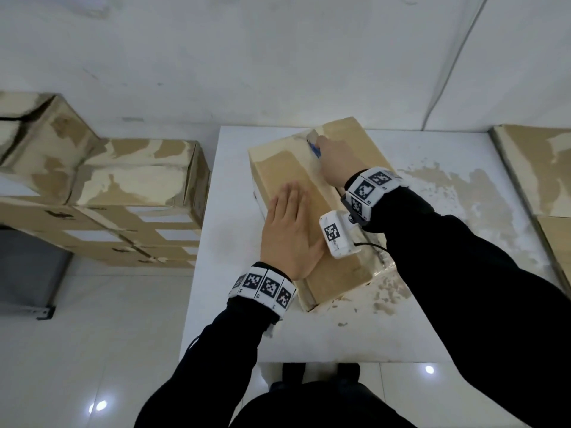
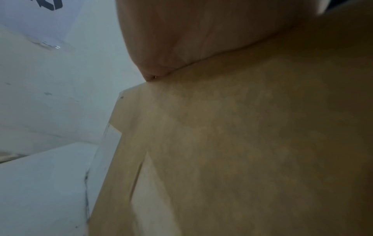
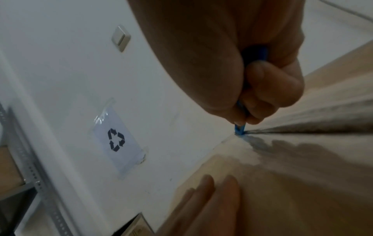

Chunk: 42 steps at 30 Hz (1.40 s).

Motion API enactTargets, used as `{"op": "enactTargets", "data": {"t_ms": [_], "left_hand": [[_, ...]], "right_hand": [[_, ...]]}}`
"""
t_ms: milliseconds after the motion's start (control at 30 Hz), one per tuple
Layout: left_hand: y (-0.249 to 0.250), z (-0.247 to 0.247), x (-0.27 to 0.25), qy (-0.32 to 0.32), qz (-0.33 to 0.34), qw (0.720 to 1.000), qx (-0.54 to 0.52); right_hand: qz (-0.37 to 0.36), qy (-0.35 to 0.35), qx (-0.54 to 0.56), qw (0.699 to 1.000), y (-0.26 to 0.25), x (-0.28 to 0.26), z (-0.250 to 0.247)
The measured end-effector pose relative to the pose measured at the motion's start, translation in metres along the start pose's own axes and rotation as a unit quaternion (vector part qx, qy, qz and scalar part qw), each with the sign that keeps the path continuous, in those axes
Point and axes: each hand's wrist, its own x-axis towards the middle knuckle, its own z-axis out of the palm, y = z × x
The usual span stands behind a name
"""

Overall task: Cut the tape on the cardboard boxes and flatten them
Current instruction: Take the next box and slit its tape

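Note:
A closed cardboard box [image 1: 278, 168] lies on the white table [image 1: 309, 335], with a taped seam running along its top. My left hand [image 1: 290, 230] presses flat on the near half of the top, fingers straight; in the left wrist view the palm [image 2: 181, 32] lies on the cardboard [image 2: 242, 143]. My right hand [image 1: 335, 159] grips a blue cutter [image 1: 315, 149] at the far end of the seam. In the right wrist view the cutter [image 3: 239, 128] tip touches the seam at the box's far edge, with the right hand [image 3: 262, 95] curled round it and the left fingers [image 3: 212, 191] below.
Several taped boxes [image 1: 133, 180] are stacked on the left beside the table. More cardboard [image 1: 537, 168] leans at the table's right edge. Torn paper residue [image 1: 448, 193] marks the table's right side. A wall [image 1: 278, 57] with a recycling sign [image 3: 117, 138] stands just behind the box.

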Motion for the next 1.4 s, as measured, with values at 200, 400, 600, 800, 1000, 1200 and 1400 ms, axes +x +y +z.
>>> {"op": "enactTargets", "data": {"t_ms": [200,400,600,800,1000,1200,1400], "left_hand": [[0.0,0.003,0.001,0.018,-0.01,1.0,0.008],[0.001,0.002,0.003,0.004,-0.013,0.999,0.044],[0.003,0.002,0.005,-0.019,-0.033,0.999,0.023],[0.003,0.003,0.005,-0.018,-0.019,0.999,0.039],[0.003,-0.001,0.005,-0.041,-0.013,0.997,0.069],[0.023,-0.03,0.016,-0.165,0.312,0.932,0.083],[0.053,-0.06,0.056,-0.319,0.329,0.864,0.209]], "right_hand": [[0.002,0.002,0.016,1.0,0.026,-0.033,0.009],[0.023,-0.026,0.01,0.999,0.024,-0.047,0.002],[0.038,-0.033,0.027,0.998,0.043,-0.112,0.011],[0.052,-0.025,0.066,0.996,0.065,-0.182,0.026],[0.089,-0.001,0.11,0.99,0.079,-0.242,0.045],[0.084,0.079,0.173,0.978,0.081,-0.251,0.057],[0.072,0.095,0.236,0.964,0.085,-0.251,0.063]]}}
